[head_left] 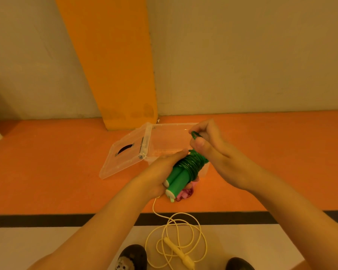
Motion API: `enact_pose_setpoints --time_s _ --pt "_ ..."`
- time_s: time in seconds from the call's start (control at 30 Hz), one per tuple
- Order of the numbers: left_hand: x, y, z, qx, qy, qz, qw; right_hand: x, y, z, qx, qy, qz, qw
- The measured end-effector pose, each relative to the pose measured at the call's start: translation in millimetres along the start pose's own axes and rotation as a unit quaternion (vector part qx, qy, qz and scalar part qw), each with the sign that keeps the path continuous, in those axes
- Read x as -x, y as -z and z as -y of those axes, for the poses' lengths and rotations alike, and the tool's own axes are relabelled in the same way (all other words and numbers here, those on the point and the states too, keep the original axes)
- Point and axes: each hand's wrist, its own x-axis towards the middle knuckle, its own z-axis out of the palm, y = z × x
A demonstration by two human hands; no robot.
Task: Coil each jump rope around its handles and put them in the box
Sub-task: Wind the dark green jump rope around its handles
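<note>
While the left hand (160, 172) grips smooth green handles (177, 179), the right hand (209, 141) pinches glossy green rope (195, 135) mid-frame.

Left hand (160, 172) holds green jump rope (185, 170) handles; right hand (213, 151) pinches rope loop above clear box (170, 141).

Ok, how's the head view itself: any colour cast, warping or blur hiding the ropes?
Head view: heavy warm orange cast overall, though the green rope and yellow rope read apart; wide-angle warping slants the orange wall stripe and stretches the edges; the clear box is faint against the floor; mild softness, no harsh glare.
</note>
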Motion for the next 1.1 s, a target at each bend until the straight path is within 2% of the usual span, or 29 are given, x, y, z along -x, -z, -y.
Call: enact_pose_setpoints --time_s 0.13,0.2,0.27,0.37,0.5,0.6,0.73,0.83,1.1 --pt "-0.7 -0.6 -0.4 0.022 0.008 0.001 1.0 1.9 -4.9 3.4 0.03 0.025 0.04 0.998" --pt "-0.9 0.4 -2.1 0.031 0.016 0.008 0.999 3.3 -5.6 6.6 0.01 0.023 0.054 0.998" --pt "-1.0 1.9 -3.8 0.037 0.02 0.019 0.999 3.8 -4.9 8.1 -0.029 0.011 0.055 0.998" --pt "-1.8 4.3 -4.4 0.042 0.022 0.027 0.999 2.8 -5.3 2.9 -0.008 0.026 0.052 0.998" --pt "-0.6 4.0 -4.5 0.024 0.001 0.029 0.999 -0.6 -6.2 1.6 0.046 0.063 0.025 0.997" --pt "-1.3 4.4 -4.1 0.012 -0.055 0.005 0.998 -3.4 5.4 0.8 0.026 0.081 -0.028 0.996" --pt "-4.2 6.6 -6.0 0.024 -0.113 -0.045 0.992 -7.2 25.7 -16.0 0.036 0.028 -0.105 0.993" --pt "-5.1 5.3 -5.8 0.015 -0.13 -0.058 0.99 -8.8 33.9 -26.2 0.109 0.011 -0.122 0.986" --pt "-1.7 5.7 -6.1 -0.03 -0.165 -0.071 0.983 -9.4 34.6 -33.9 0.167 -0.016 -0.061 0.984"
